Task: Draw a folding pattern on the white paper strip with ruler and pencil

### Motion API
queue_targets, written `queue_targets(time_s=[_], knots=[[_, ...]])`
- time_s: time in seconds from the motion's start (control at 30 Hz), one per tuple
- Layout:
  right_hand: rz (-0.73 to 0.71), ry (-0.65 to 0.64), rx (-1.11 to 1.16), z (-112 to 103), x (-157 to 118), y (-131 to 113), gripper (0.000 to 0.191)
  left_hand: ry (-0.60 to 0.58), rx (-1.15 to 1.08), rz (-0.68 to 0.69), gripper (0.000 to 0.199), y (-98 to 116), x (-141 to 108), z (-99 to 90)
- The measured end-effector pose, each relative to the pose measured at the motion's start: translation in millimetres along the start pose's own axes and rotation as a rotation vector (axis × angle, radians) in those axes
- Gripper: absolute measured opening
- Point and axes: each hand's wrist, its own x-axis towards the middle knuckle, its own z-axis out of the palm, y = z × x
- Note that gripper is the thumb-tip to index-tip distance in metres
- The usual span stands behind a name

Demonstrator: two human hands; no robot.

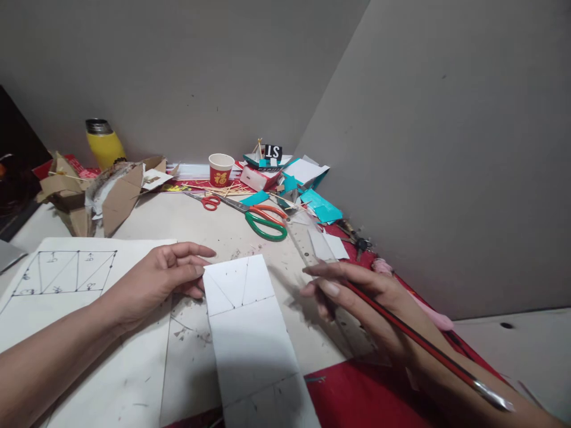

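My left hand [172, 270] pinches the upper left corner of a white paper strip [259, 345]. Thin pencil lines and dots mark the strip, including slanted lines near its top. In my right hand [357, 291] lies a red and black pencil [414, 336], its silver end pointing down to the right. Its tip is hidden by my fingers. A transparent ruler [300, 241] lies beneath and beyond the right hand. Left of the strip, a sheet with a drawn truss-like figure [71, 272] of triangles rests under my left forearm.
Green-and-orange-handled scissors [266, 229] and small red-handled scissors [210, 203] lie beyond my hands. Farther back stand a paper cup [221, 170], a yellow bottle [106, 147] and torn cardboard [122, 199]. Teal paper scraps [322, 205] and keys [360, 242] lie along the right wall.
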Motion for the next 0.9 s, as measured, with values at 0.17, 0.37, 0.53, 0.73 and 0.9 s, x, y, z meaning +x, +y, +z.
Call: queue_targets(time_s=[0.17,0.37,0.53,0.73,0.9], knots=[[0.035,0.088,0.004,2.8,21.4,-13.6,0.032,0.026,-0.016,0.063,0.044,5.4,-2.7,2.0],[0.16,-0.065,0.285,29.7,35.3,-16.8,0.036,0.016,0.004,0.078,0.042,5.0,-4.9,6.2],[0.29,-0.171,0.503,41.1,34.8,-16.5,0.034,0.003,0.012,0.088,0.042,4.3,-8.1,10.1],[0.321,-0.037,0.592,37.9,34.1,-13.5,0.034,-0.097,0.0,0.01,0.048,-0.4,-10.6,9.7],[0.277,0.123,0.618,32.3,35.9,-8.6,0.03,-0.308,0.05,-0.108,0.061,-1.5,-11.8,7.2]])
